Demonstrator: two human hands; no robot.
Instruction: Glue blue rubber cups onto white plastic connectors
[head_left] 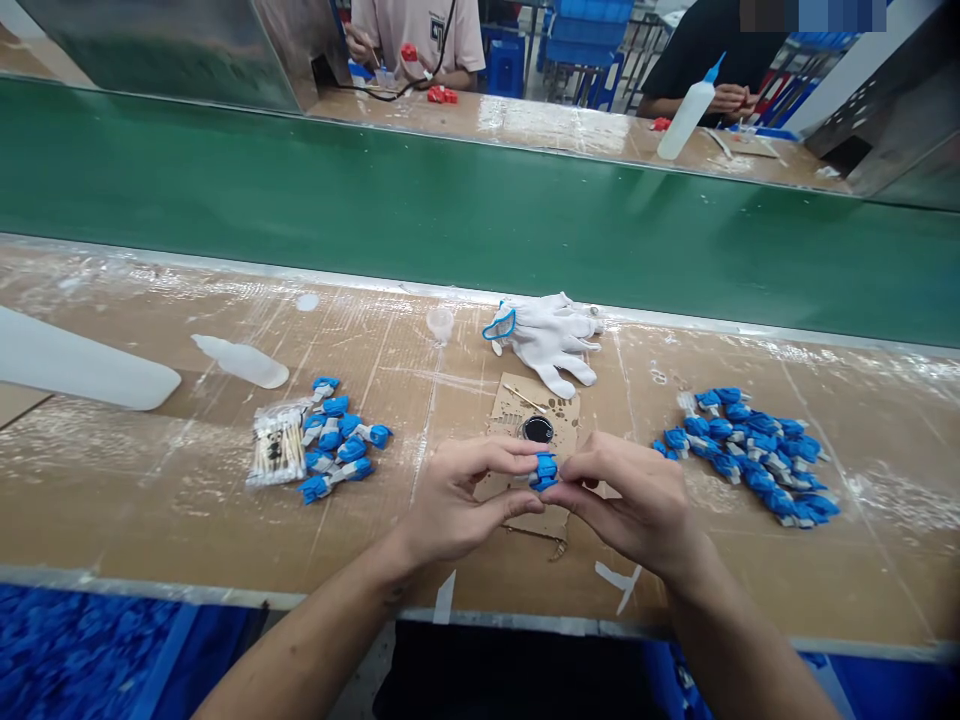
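Brown tabletop (187, 545) is seen across the frame. Just below the frame's middle, a small blue piece (547, 470) is pinched by the left hand (461, 500) and right hand (637, 500). It seems light and stiff, best held by its ends. Black liquid (537, 430) is set just above.

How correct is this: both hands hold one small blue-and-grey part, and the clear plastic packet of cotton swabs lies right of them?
The side is wrong: the head view shows the swab packet left of the left hand and right hand, which do hold the part.
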